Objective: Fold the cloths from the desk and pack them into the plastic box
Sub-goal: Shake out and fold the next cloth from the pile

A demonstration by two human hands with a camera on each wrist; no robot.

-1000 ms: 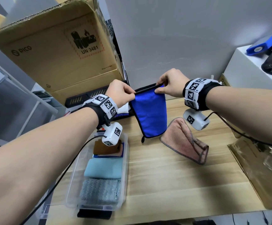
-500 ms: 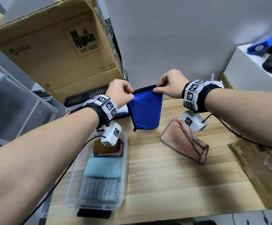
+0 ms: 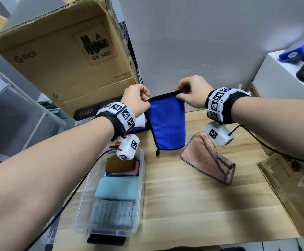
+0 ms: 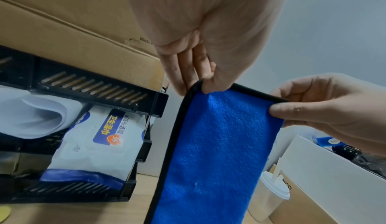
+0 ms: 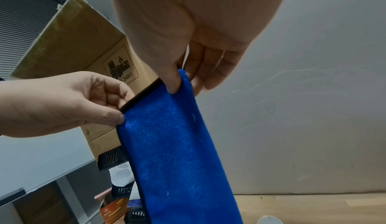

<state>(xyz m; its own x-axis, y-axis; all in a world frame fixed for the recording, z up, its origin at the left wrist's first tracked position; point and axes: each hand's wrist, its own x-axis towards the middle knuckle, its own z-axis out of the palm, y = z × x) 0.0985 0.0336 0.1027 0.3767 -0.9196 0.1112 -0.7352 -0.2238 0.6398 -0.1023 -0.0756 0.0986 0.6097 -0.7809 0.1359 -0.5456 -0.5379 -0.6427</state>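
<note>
Desk (image 3: pixel 193 201) bears plastic box (image 3: pixel 141 187) (folded cloths inside); both hands' fingers (image 4: pixel 211 80) pinch hanging blue cloth (image 3: pixel 167 124).

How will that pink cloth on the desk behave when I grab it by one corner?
Probably floppy: the pink cloth lies slumped in loose folds on the desk, so it should droop and unfold when lifted. Likely light, like the blue cloth that hangs limp from fingertip pinches of both hands. Its nubby surface and stitched edge suggest a grip will not slip.

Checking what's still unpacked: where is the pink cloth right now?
In the head view, the pink cloth lies loosely folded on the desk, right of the plastic box, below the right hand.
</note>
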